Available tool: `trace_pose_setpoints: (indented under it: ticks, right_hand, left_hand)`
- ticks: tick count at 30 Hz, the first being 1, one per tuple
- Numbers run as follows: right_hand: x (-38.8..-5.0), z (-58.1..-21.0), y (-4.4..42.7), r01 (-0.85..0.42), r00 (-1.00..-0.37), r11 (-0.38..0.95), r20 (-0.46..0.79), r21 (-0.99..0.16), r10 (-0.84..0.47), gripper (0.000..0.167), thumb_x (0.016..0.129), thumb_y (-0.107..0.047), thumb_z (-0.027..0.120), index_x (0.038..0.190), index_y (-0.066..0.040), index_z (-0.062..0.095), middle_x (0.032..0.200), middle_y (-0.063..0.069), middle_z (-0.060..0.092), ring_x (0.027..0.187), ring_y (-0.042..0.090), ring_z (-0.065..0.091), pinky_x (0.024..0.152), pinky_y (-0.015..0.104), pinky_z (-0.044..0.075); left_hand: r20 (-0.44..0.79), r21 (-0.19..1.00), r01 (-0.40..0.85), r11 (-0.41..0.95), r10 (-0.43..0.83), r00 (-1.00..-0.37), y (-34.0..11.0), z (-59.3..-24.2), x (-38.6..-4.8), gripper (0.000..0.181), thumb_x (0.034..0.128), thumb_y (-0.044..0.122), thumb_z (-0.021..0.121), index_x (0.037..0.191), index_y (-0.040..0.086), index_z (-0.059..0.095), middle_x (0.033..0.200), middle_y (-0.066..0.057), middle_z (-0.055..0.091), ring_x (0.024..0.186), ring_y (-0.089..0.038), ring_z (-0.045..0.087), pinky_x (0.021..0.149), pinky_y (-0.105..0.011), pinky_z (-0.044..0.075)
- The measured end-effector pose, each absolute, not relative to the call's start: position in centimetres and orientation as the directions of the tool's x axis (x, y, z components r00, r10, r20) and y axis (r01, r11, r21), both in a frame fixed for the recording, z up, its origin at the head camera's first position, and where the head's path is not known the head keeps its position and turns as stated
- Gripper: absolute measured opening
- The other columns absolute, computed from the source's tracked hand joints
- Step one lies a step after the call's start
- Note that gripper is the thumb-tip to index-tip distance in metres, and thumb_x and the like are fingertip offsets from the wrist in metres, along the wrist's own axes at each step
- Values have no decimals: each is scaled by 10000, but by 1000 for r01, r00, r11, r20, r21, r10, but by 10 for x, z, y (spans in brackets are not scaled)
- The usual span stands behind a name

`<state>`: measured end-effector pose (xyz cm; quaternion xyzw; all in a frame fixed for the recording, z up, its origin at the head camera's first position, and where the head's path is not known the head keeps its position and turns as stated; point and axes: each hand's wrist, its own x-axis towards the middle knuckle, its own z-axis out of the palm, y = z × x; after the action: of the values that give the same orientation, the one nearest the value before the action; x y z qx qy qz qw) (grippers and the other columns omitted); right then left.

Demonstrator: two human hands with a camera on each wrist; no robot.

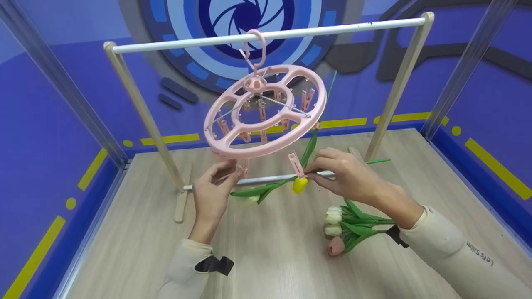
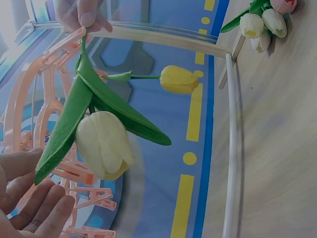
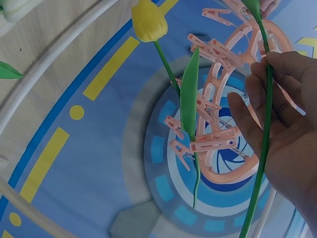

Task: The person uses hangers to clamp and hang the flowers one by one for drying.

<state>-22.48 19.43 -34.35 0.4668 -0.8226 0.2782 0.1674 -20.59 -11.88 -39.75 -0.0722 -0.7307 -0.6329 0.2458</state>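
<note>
My right hand (image 1: pixel 349 174) holds the green stem of a white tulip (image 2: pixel 104 146) between thumb and fingers. The bloom points left, toward my left hand (image 1: pixel 210 193). Its long leaves (image 1: pixel 253 192) reach below the pink round hanger (image 1: pixel 266 147). At the hanger's near left rim, my left hand's thumb and fingers pinch a pink clothespin (image 1: pixel 245 166); a leaf partly covers this spot in the left wrist view. A yellow tulip (image 3: pixel 149 21) hangs bloom down from another clothespin (image 3: pixel 214 141), close to my right hand.
The hanger hooks over the white top bar (image 1: pixel 187 42) of a wooden-legged rack, tilted. More clothespins dangle below its ring. White tulips (image 1: pixel 333 216) and a pink tulip (image 1: pixel 336 246) lie on the table (image 1: pixel 266 257) under my right forearm. A lower white bar (image 1: pixel 266 179) crosses behind the hands.
</note>
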Motion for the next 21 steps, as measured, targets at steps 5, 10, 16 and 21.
trace_pose_setpoints:
  ticks: [5,10,16,21]
  right_hand:
    - [-225,-343,193,-872,-488,408,551,-271,-677,231,883,28,850,1084,-68,791,998,10,728,880,166,673,750,308,637]
    - [-226,-344,194,-887,-459,392,574,-245,-678,230,880,28,852,1078,-73,790,962,-3,714,853,150,662,699,290,619]
    - [-225,-344,195,-878,-472,413,575,-241,-668,238,871,36,856,1075,-67,791,984,1,724,863,154,667,714,300,628]
    - [-224,-344,195,-859,-503,452,551,-239,-666,230,886,18,848,1088,-68,780,1028,13,732,902,174,671,736,324,632]
  left_hand:
    - [430,896,390,211,-200,-880,-117,-399,-206,209,924,86,846,1111,15,786,1078,-98,781,1055,-261,747,958,-384,606]
    - [431,899,398,184,-198,-880,-115,-397,-206,152,921,92,850,1049,37,789,1034,-50,786,1011,-212,750,935,-353,613]
    - [448,893,425,151,-193,-873,-115,-395,-202,151,942,68,824,1060,6,752,1057,-65,768,1028,-212,739,949,-320,602]
    - [478,876,454,161,-177,-860,-116,-393,-197,148,945,73,822,1058,9,749,1081,-63,770,1005,-217,736,904,-302,612]
